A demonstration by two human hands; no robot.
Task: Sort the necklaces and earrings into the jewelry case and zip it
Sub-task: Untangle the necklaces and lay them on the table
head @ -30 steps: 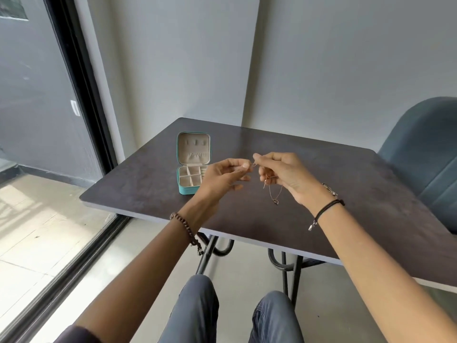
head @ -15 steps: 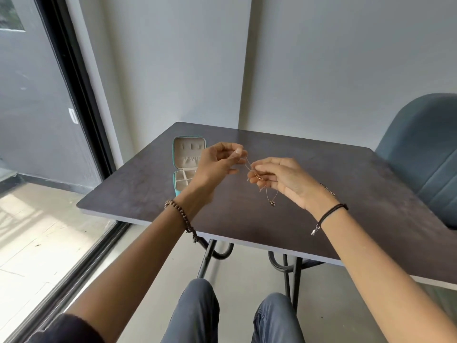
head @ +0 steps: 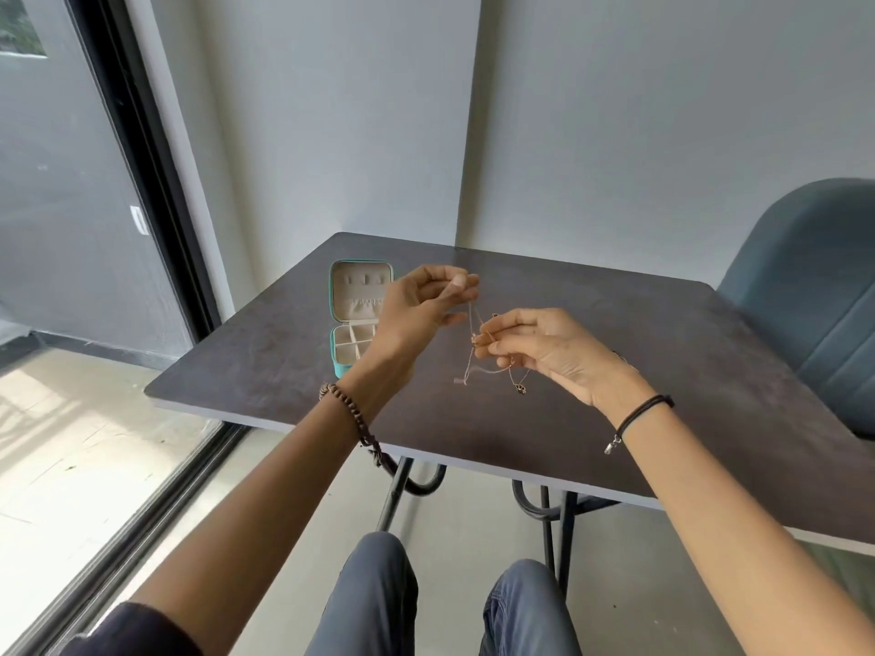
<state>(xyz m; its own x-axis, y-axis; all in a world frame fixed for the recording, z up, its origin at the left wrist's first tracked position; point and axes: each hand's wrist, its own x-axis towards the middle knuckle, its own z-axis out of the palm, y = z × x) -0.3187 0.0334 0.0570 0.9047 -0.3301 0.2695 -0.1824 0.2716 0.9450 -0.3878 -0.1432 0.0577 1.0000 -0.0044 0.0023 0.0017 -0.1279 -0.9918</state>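
A small teal jewelry case (head: 344,366) stands open on the dark table (head: 265,352), its lid upright and its beige compartments partly hidden behind my left wrist. Above the table's middle I hold a thin necklace chain (head: 473,352) between both hands. My left hand (head: 421,305) pinches the chain's upper end between thumb and fingertips. My right hand (head: 544,352) pinches the chain lower down, and a small dark pendant (head: 521,388) dangles below it. A loose end of chain hangs toward the table.
Another small piece of jewelry (head: 625,362) lies on the table just behind my right wrist. A blue-grey chair (head: 814,286) stands at the table's right side. A glass door with a black frame (head: 142,191) runs along the left. My knees are under the near table edge.
My left hand has risen and pulled away from the right, drawing the chain out longer between them. More of the chain now hangs loose below my right hand.
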